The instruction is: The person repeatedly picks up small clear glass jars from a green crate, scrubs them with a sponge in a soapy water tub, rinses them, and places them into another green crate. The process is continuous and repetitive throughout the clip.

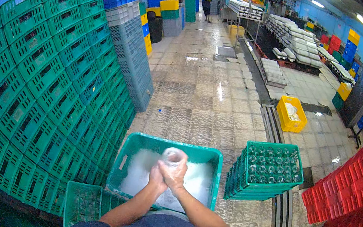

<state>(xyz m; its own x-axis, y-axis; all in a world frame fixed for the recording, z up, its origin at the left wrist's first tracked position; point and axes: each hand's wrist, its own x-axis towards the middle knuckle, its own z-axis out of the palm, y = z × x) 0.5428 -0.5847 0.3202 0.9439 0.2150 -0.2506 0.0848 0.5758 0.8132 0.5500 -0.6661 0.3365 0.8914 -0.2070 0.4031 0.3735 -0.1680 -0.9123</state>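
Observation:
A foam-covered drinking glass [173, 155] is held up over a green plastic tub [216, 178], its round opening facing up and away from me. My right hand [176, 176] wraps around the glass from the right side. Pressed close against it, my left hand [157, 178] is at the lower part of the glass, and its fingers are partly hidden. White suds on the water [199, 180] spread through the tub under both hands.
To the right stands a stack of green crates, the top crate [273, 182] filled with glasses. Another green crate [83, 202] with glassware sits at lower left. Tall green crate stacks [47, 90] wall the left; red crates [346, 190] stand right. A person [206, 3] is far ahead.

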